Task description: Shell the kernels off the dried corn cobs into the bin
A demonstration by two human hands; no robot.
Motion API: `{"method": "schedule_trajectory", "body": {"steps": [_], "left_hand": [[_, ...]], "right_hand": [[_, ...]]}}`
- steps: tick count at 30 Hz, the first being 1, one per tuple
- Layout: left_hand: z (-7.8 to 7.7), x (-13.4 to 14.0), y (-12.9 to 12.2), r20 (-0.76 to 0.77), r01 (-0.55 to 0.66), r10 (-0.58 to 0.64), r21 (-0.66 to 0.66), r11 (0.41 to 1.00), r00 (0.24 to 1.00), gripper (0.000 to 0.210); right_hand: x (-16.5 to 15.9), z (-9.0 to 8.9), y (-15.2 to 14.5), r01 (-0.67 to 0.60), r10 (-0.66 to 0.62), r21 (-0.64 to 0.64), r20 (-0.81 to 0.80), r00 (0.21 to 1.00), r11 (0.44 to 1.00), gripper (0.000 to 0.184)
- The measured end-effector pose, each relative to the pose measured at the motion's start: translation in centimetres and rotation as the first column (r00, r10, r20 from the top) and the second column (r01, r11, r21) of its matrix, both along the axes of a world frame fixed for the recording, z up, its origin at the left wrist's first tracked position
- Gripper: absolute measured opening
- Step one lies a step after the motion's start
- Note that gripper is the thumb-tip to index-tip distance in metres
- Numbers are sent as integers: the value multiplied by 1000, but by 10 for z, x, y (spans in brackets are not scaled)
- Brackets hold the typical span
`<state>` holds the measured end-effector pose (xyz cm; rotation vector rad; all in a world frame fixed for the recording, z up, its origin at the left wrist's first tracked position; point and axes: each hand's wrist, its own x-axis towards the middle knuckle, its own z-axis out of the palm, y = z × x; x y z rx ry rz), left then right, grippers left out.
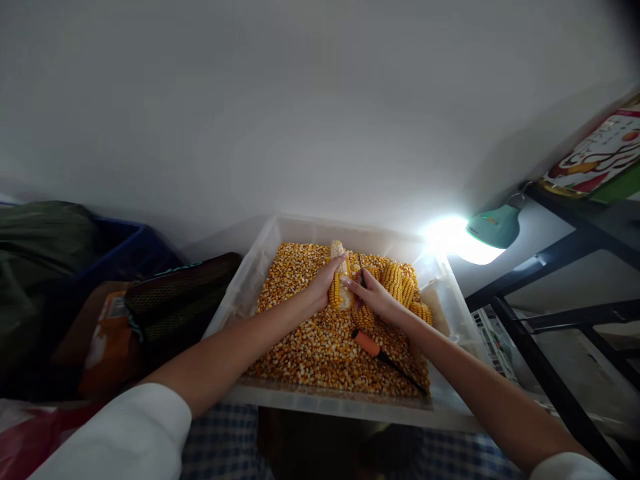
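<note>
My left hand [324, 288] is wrapped round a corn cob [345, 299] from its left side. Part of the cob is bare and pale, while rows of yellow kernels remain along it. My right hand [376, 293] is closed round a thin dark tool [361, 267] whose tip points up; its kind is hard to make out. The right thumb reaches against the cob. Below the hands, loose corn kernels [300, 353] fill a translucent plastic bin [325, 397]. A screwdriver-like tool with an orange handle [367, 343] and dark shaft lies on them. Several kernel-covered cobs [394, 283] lie by my right hand.
A lit lamp [493, 230] hangs from a dark metal rack [540, 273] on the right. At left stand a blue crate [120, 243], a black mesh bag [185, 307] and an orange-and-brown box [107, 333]. A pale wall [300, 120] rises behind the bin.
</note>
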<state>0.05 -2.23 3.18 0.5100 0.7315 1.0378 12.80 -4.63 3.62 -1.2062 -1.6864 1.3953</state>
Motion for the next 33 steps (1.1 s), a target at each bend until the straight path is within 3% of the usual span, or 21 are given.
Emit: {"method": "schedule_trajectory", "body": {"steps": [8, 14, 21, 28, 33], "left_hand": [[-1, 5, -2, -75, -68, 75, 95, 993, 994, 38], [-2, 2, 0, -65, 4, 0, 61, 998, 998, 38], [-7, 5, 0, -93, -27, 37, 102, 994, 995, 37], [-7, 2, 2, -73, -8, 11, 33, 999, 997, 37], [-5, -5, 10, -70, -100, 101, 11, 995, 992, 39]], "right_hand": [[3, -5, 1, 121, -122, 17, 92, 988, 993, 37], [1, -3, 1, 109, -109, 11, 43, 993, 994, 35], [3, -11, 3, 117, -116, -7, 93, 989, 993, 34], [2, -9, 3, 94, -92, -36, 48, 995, 995, 30], [3, -6, 3, 65, -63, -26, 50, 997, 998, 25]]}}
